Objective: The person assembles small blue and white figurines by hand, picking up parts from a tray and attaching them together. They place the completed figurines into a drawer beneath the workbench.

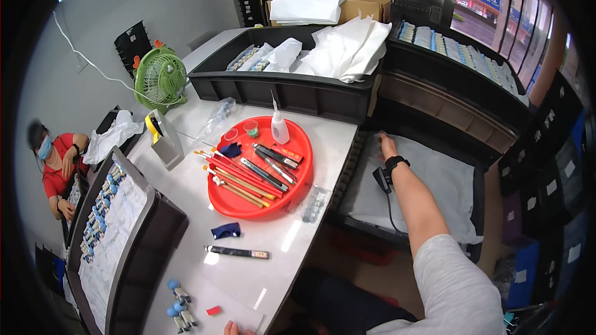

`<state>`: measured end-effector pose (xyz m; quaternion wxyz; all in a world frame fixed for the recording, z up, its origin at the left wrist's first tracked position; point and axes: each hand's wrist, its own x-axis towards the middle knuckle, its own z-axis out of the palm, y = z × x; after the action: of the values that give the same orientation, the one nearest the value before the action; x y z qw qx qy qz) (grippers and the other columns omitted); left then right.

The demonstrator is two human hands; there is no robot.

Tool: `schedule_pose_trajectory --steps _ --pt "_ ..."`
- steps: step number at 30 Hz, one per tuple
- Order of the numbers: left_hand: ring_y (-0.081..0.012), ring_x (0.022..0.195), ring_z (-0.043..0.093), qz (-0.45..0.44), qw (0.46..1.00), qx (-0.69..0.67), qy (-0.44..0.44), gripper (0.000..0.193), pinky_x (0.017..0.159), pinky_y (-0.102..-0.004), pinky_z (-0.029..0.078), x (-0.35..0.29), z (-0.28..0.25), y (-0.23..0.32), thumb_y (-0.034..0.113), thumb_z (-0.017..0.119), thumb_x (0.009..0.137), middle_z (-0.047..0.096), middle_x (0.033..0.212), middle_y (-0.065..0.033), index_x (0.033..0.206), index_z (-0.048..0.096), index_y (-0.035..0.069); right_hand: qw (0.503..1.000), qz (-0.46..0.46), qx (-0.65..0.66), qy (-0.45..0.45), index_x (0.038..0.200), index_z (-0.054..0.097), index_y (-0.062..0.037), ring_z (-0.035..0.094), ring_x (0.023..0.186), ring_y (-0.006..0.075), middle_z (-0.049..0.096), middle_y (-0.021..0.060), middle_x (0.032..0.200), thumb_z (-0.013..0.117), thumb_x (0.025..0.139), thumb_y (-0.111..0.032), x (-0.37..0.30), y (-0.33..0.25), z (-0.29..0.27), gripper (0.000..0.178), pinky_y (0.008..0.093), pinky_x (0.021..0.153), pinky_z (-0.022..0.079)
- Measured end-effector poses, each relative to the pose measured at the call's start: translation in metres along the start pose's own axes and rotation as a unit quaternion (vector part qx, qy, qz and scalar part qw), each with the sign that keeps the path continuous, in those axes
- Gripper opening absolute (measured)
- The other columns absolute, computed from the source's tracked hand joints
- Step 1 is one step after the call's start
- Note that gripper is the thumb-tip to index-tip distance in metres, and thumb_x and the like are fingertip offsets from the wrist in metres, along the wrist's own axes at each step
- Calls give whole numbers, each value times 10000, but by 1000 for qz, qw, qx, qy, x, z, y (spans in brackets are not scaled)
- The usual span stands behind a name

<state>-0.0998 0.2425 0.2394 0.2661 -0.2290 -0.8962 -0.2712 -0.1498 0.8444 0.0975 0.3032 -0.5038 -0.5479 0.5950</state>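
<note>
At the far edge of the black crate (475,211) on my right, my right hand (388,144) reaches down with its fingers together at the edge of a white sheet (428,180) lining the crate. They look closed on that edge, though the fingertips are partly hidden. A black strap with a cabled device circles that wrist. Only the fingertips of my left hand (233,327) show, apart and resting on the table by a pale flat piece. Beside them lie a small red block (213,311) and several small blue-headed figurines (181,317).
A red round tray (223,203) carries paintbrushes, pens and a needle-tipped bottle (280,129). Near it lie a black pen (239,252) and dark blue cloth (226,231). Crates of figurines (155,229) stand left and behind, with a green fan (160,77). Another person (59,167) works at far left.
</note>
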Motion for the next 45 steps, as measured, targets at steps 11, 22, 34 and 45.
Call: schedule_pose_trajectory --steps 11,22,34,45 --pt "-371 878 575 -6 995 92 -25 263 793 -416 451 4 13 7 10 558 845 614 998 -217 1101 580 -49 990 109 63 70 1274 454 -94 417 1185 319 443 83 1303 392 869 -545 73 60 -26 609 529 876 402" --pt "-373 899 568 -8 996 90 -23 258 802 -421 448 5 14 8 32 546 858 607 1022 -221 1101 583 -47 952 -112 -188 214 971 617 30 605 884 346 612 237 845 429 854 -335 61 58 -41 426 417 736 467" --pt "-361 926 568 -16 996 88 -26 267 821 -420 445 3 15 7 65 541 870 606 1054 -209 1113 585 -36 988 141 54 -35 1393 273 -95 357 1247 370 307 202 1395 432 891 -451 -12 23 -34 636 576 943 354" --pt "-360 904 583 2 995 98 -4 242 807 -412 458 4 16 5 69 546 865 620 1026 -200 1078 601 -34 967 211 137 -34 1438 175 -174 249 1307 374 200 225 1428 500 833 -495 -70 33 -21 758 668 923 290"
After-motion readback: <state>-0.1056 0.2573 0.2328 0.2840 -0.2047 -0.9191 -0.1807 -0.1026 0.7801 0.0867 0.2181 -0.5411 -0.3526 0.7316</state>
